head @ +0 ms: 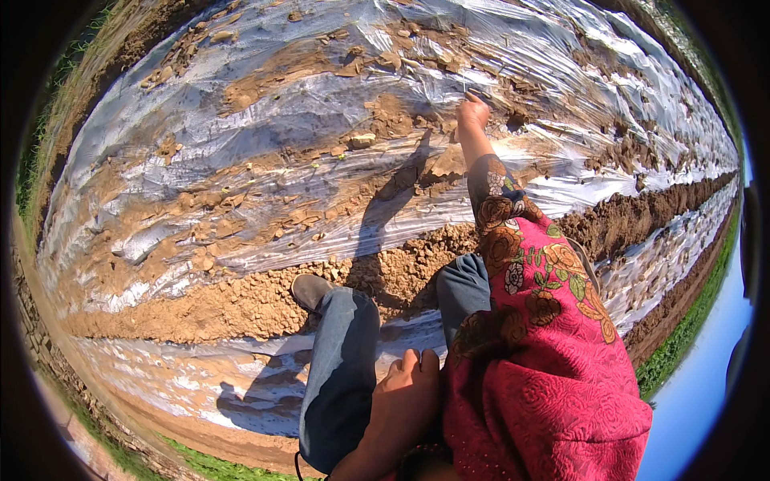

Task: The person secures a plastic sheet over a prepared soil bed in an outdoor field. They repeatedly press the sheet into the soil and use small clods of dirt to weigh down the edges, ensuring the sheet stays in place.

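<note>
My right hand (473, 113) reaches far out over a bed covered with clear plastic mulch film (289, 108). Its fingers are closed around a thin, dark, rod-like tool (479, 95), whose tip I cannot make out. Around that hand the film is wrinkled, with loose soil and clods lying on it. A dark hole (516, 120) in the film lies just right of my wrist. My left hand (409, 379) rests near my lap beside my jeans, its fingers curled. The palm is hidden, so whether it holds anything does not show.
A furrow of crumbly soil (240, 306) runs between the film-covered beds, with my shoe (311, 291) at its edge. Small stones (363, 140) lie on the film. A stone wall (36, 324) borders the left, and green plants (674, 355) grow at the right.
</note>
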Tool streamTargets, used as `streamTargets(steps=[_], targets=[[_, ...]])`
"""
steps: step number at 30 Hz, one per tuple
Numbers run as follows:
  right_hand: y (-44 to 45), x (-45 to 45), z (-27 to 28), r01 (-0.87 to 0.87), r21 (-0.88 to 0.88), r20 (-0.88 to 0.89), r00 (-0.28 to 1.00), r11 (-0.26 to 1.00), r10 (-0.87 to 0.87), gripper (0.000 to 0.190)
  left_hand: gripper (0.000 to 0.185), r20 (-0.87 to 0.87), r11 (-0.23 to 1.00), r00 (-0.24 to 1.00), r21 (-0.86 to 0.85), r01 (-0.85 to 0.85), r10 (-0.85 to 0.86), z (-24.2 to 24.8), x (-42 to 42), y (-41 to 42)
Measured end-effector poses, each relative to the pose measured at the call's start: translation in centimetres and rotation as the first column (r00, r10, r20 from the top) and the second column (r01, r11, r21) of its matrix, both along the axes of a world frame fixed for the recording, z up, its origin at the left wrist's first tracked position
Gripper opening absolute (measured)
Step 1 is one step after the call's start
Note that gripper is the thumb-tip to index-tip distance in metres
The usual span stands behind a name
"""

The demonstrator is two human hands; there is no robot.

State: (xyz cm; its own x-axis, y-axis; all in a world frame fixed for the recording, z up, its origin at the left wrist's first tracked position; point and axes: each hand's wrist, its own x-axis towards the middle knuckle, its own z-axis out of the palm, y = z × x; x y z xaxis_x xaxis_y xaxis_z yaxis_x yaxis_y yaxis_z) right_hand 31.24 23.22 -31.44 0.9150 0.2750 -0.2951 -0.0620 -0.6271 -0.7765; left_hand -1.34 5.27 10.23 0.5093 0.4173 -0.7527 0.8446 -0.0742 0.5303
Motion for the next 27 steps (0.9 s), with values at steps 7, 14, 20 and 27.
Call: streamTargets(steps=[7,14,20,27], targets=[[-0.1,0.4,-5.3,0.161,0.054,-0.147,0.977,0.985,-0.152,0.020,0.015,-0.024,1.000,1.000,-0.020,0.013,-0.014,0.2,0.2,-0.3],[0.9,-3.6,-4.8,-0.227,0.142,-0.110,0.964,0.963,0.244,0.026,0.015,0.051,0.997,0.998,0.055,0.044,-0.047,0.3,0.5,-0.7],[2.6,-1.6,-5.7,0.395,0.361,-0.354,0.896,0.845,-0.267,0.016,0.019,0.032,0.996,0.996,0.052,0.077,-0.078,0.2,0.6,-1.1],[5.4,-2.9,-7.1,0.028,0.196,-0.266,0.964,0.980,0.026,0.017,0.014,0.085,0.985,0.990,0.143,0.100,-0.113,-0.2,1.3,-1.4]])
